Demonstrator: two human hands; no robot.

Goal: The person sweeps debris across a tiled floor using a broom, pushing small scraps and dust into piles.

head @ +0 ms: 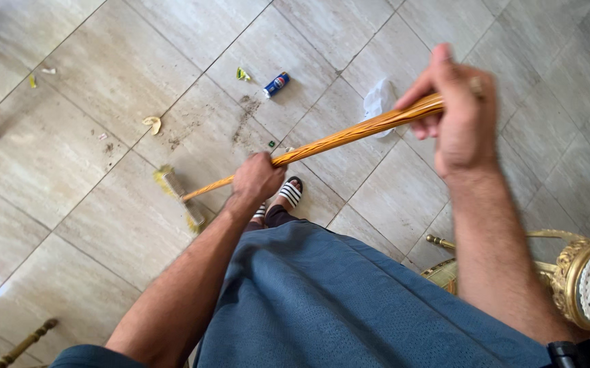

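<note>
Pale stone floor tiles [90, 75], laid on the diagonal with dark grout lines, fill the view beneath you. You hold a broom with both hands. Your left hand [257, 178] is wrapped shut around the lower part of the orange wooden broom handle [349, 135], its grip closed with the knuckles facing up. Your right hand [455, 112] is closed around the handle's upper end, fingers curled over it. The handle slants down from upper right to lower left, ending in the yellow broom head [179, 197], which rests on the floor just left of your feet.

Beyond the broom head lies a streak of dirt [244, 119] along a tile joint. Near it sits a small blue can [276, 84] on its side, with a green scrap [242, 73] just beside it. A pale yellow scrap [152, 123] lies further left, and a white crumpled tissue [379, 97] lies behind the handle near your right hand.

Your striped sandal [291, 191] shows below the left hand, above your blue garment [349, 300]. A gilded chair [581, 272] with a white seat stands at the right edge.
</note>
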